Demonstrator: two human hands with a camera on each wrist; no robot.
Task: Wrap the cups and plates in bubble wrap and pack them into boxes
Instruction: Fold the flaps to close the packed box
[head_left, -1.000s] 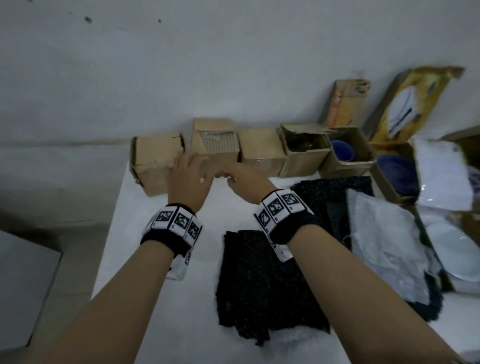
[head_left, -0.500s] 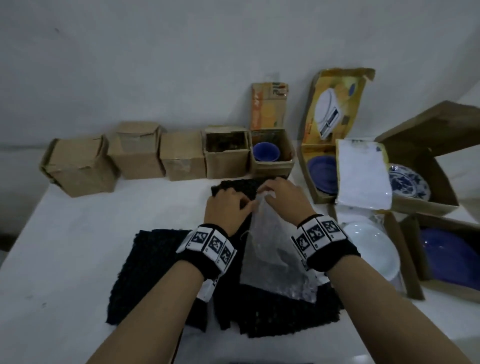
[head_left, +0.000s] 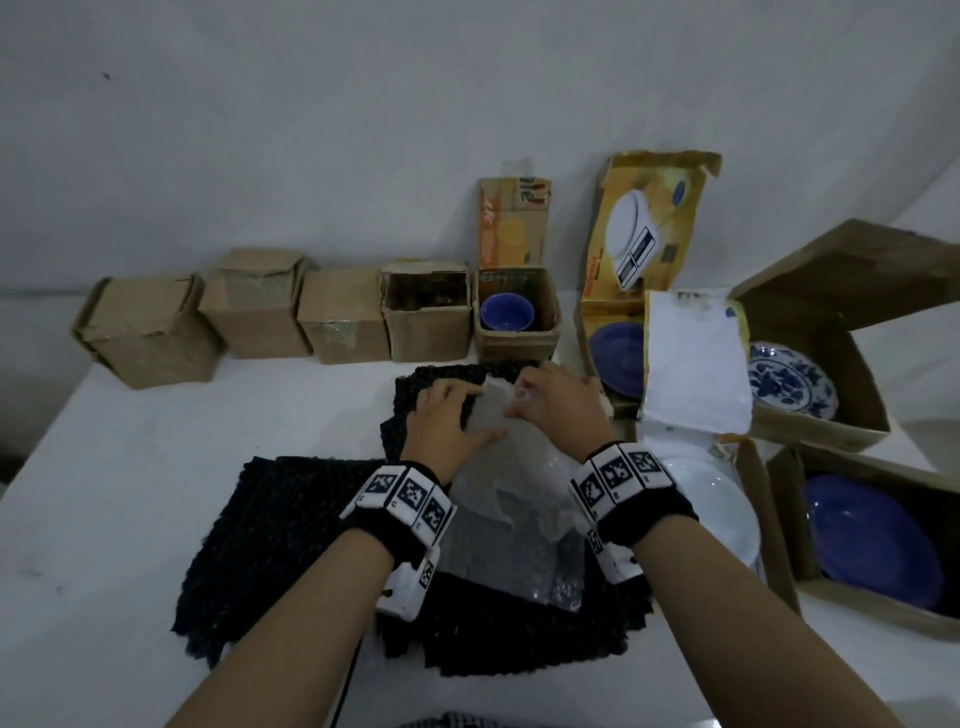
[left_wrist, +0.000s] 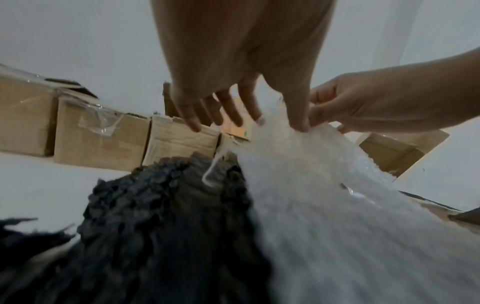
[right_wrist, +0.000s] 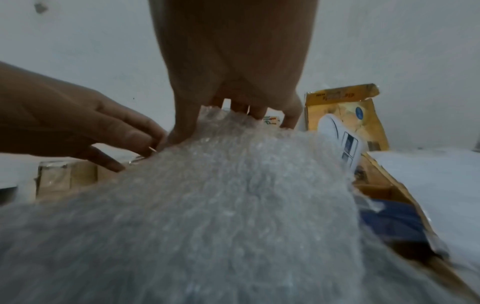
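A clear bubble wrap sheet (head_left: 519, 525) lies on black bubble wrap sheets (head_left: 280, 519) in the middle of the white table. My right hand (head_left: 550, 400) pinches the clear sheet's far edge, thumb in front and fingers behind (right_wrist: 228, 115). My left hand (head_left: 447, 415) lies beside it with straight, spread fingers, its thumb pressing on the same edge (left_wrist: 246, 121). A blue cup (head_left: 506, 312) sits in a small open box. A white plate (head_left: 711, 504) lies to the right of my right wrist.
Several small cardboard boxes (head_left: 150, 332) line the wall at the back left. A yellow box holds a blue plate (head_left: 618, 358). An open brown box holds a patterned plate (head_left: 789, 382); another holds a blue plate (head_left: 872, 540). Bare table (head_left: 130, 493) lies to the left.
Both hands left the closed box at the back left and came right to the clear bubble wrap. My right hand has taken hold of its far edge.
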